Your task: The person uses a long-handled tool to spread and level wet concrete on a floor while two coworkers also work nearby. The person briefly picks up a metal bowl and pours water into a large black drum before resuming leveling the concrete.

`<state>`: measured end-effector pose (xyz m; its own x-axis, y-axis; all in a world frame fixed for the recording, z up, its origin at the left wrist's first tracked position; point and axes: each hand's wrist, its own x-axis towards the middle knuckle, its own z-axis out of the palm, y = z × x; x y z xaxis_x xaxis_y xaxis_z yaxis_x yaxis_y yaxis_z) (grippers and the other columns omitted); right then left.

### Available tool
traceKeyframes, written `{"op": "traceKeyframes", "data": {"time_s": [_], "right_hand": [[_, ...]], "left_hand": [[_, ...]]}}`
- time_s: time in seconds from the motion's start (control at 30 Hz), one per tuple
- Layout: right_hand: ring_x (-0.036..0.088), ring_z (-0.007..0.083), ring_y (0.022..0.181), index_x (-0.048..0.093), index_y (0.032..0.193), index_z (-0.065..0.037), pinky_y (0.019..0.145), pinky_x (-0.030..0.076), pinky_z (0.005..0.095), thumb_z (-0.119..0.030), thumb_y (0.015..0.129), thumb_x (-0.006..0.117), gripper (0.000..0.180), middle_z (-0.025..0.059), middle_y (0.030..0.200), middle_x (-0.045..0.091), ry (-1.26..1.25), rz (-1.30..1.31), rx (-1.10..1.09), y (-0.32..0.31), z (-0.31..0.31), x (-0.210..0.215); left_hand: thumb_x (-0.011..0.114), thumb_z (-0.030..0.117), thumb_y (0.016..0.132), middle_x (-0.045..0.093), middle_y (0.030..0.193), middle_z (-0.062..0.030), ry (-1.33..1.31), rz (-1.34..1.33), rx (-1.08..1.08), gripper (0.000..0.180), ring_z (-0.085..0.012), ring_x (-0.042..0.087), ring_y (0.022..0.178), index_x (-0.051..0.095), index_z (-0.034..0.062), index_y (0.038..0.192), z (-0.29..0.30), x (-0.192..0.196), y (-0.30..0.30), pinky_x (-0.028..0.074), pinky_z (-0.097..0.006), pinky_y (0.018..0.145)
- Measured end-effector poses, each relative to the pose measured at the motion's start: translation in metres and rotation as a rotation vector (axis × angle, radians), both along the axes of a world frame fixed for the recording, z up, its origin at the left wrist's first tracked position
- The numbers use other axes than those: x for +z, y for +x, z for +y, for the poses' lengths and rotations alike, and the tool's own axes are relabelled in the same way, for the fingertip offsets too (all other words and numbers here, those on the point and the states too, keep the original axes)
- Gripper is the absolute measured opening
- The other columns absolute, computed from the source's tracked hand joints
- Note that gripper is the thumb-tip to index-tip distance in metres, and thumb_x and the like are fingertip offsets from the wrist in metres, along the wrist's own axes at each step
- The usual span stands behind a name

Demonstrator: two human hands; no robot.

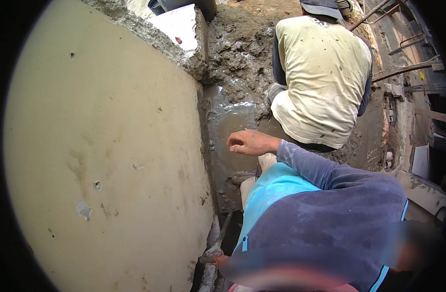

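Note:
At the lower edge, part of a hand (220, 261) shows beside the mud-caked pipes (214, 238). It may be my left hand, but its arm is hidden by a blurred shape, and its grip is unclear. My right hand is out of the picture. Close on the right, a person in a dark blue and turquoise top (325, 214) stretches a bare hand (252, 142) over the wet grey trench (232, 124). That hand's fingers are loosely curled, with nothing seen in them. Farther off, a second person in a stained cream shirt (325, 73) crouches, back turned.
A large beige wall slab (120, 160) with chips and a broken top edge fills the left. Wet mud and rubble (242, 44) lie beyond the trench. A dark bucket (156, 7) stands at the far left. Rusty bars (403, 70) jut in at the right.

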<state>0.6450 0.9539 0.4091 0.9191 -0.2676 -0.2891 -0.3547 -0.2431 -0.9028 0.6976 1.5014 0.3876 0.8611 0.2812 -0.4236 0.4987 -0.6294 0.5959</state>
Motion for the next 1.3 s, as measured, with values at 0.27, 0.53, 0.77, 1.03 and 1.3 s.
{"op": "traceKeyframes", "data": {"time_s": [0.27, 0.53, 0.77, 1.03, 1.3], "right_hand": [[0.067, 0.0362, 0.105, 0.063, 0.117, -0.001, 0.089, 0.051, 0.0452, -0.029, 0.099, 0.057, 0.034, 0.0197, 0.110, 0.070, 0.201, 0.118, -0.083, -0.034, -0.045, 0.009], [0.068, 0.0356, 0.102, 0.063, 0.115, 0.000, 0.087, 0.052, 0.0445, -0.029, 0.100, 0.056, 0.034, 0.0198, 0.107, 0.070, 0.382, 0.098, -0.266, -0.022, -0.059, -0.036], [0.065, 0.0306, 0.091, 0.066, 0.111, -0.002, 0.084, 0.052, 0.0422, -0.031, 0.100, 0.057, 0.032, 0.0152, 0.098, 0.068, 0.382, 0.138, -0.451, -0.014, -0.098, -0.026], [0.064, 0.0240, 0.090, 0.067, 0.108, 0.004, 0.079, 0.053, 0.0369, -0.045, 0.100, 0.060, 0.051, 0.0154, 0.095, 0.066, 0.193, -0.338, -0.627, 0.103, -0.222, 0.045], [0.055, 0.0104, 0.080, 0.062, 0.096, 0.003, 0.070, 0.049, 0.0323, -0.038, 0.089, 0.070, 0.042, 0.0054, 0.084, 0.064, 0.207, -0.176, -0.907, 0.172, -0.360, 0.096]], "left_hand": [[0.062, 0.022, 0.100, 0.060, 0.079, -0.0108, -0.131, 0.041, -0.189, 0.028, -0.0179, 0.056, 0.066, 0.055, -0.0033, 0.109, -0.160, 0.072, 0.016, 0.049, -0.034, 0.069], [0.062, 0.030, 0.100, 0.051, 0.069, -0.0038, -0.326, 0.052, -0.653, 0.031, -0.0129, 0.048, 0.062, 0.053, 0.0012, 0.096, -0.378, 0.114, 0.090, 0.050, -0.034, 0.075], [0.055, 0.038, 0.102, 0.045, 0.069, -0.0013, -0.552, 0.085, -0.827, 0.034, -0.0140, 0.048, 0.069, 0.050, 0.0053, 0.093, -0.510, 0.130, 0.136, 0.043, -0.039, 0.100], [0.041, 0.043, 0.108, 0.056, 0.098, -0.0112, -0.849, 0.185, -1.260, 0.050, -0.0214, 0.054, 0.093, 0.050, -0.0042, 0.118, -0.675, 0.119, 0.198, 0.044, -0.036, 0.093], [0.034, 0.043, 0.111, 0.063, 0.112, -0.0166, -0.873, -0.011, -1.601, 0.060, -0.0270, 0.058, 0.110, 0.060, -0.0103, 0.121, -0.788, 0.097, 0.283, 0.043, -0.036, 0.101]]}}
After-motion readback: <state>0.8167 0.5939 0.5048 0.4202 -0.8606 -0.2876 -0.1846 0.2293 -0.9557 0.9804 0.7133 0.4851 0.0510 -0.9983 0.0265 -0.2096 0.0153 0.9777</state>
